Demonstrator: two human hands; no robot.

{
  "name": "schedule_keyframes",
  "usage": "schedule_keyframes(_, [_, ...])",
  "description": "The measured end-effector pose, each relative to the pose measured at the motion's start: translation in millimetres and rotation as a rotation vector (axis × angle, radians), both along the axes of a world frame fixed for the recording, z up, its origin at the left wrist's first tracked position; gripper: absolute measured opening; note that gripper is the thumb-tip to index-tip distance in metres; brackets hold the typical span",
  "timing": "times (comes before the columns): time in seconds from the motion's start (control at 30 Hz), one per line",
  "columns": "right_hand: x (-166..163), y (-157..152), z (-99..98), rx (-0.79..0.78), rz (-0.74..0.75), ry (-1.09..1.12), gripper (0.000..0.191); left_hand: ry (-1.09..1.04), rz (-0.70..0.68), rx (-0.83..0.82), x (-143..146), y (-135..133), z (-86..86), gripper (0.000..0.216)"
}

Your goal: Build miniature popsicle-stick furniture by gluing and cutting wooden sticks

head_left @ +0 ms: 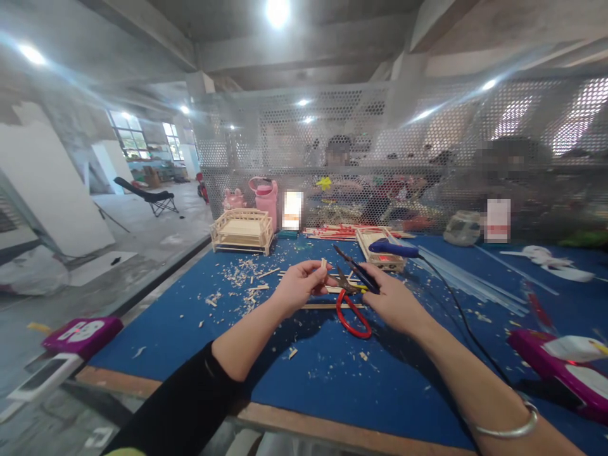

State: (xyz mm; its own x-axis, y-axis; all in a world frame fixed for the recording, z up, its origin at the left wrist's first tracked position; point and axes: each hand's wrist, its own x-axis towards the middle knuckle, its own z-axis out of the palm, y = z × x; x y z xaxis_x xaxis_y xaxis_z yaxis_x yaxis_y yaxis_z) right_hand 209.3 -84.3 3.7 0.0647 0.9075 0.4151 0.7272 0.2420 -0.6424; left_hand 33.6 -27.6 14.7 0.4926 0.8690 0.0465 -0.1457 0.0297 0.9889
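Note:
My left hand is closed in a pinch on a short pale wooden stick, held upright above the blue table. My right hand is wrapped round a dark, narrow tool whose tip points up and left; its exact kind is unclear. Below and between my hands lies a red-handled cutting tool, its metal jaws near my left fingertips. Loose wooden sticks lie on the table under the hands, partly hidden by them.
A wooden slatted model stands at the back left beside a pink container. At the right, a blue glue gun rests on a wooden frame, with clear glue sticks nearby. Wood scraps litter the blue table. Purple power strips flank it.

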Motion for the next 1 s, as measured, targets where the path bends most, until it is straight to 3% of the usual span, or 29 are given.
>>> schedule_keyframes(0.13, [1,1,0.2,-0.041,-0.006,-0.010,0.040,-0.021,0.005,-0.159,1,-2,4.2,0.016])
schedule_keyframes(0.27, [11,3,0.6,-0.141,-0.151,-0.066,0.036,-0.035,-0.003,-0.268,0,-3,9.0,0.013])
schedule_keyframes(0.43, [40,5,0.2,-0.361,-0.356,-0.329,0.059,-0.039,0.033,-0.276,0,0,7.5,0.014])
schedule_keyframes(0.57, [56,1,6.1,-0.581,-0.483,-0.429,0.063,-0.041,0.056,-0.256,2,2,2.3,0.011])
schedule_keyframes(0.67, [51,-3,12.1,-0.521,-0.580,-0.511,0.063,-0.047,0.077,-0.241,3,4,-0.4,0.008])
schedule_keyframes(0.8, [24,-4,12.0,-0.314,-0.395,-0.572,0.050,-0.101,0.146,-0.235,2,7,0.4,0.009])
schedule_keyframes(0.9, [6,-6,5.8,-0.441,-0.227,-0.565,0.048,-0.137,0.197,-0.231,0,10,2.8,0.010])
schedule_keyframes(1.0, [-2,-7,0.4,-0.496,-0.190,-0.564,0.054,-0.150,0.222,-0.258,-2,10,4.6,0.007])
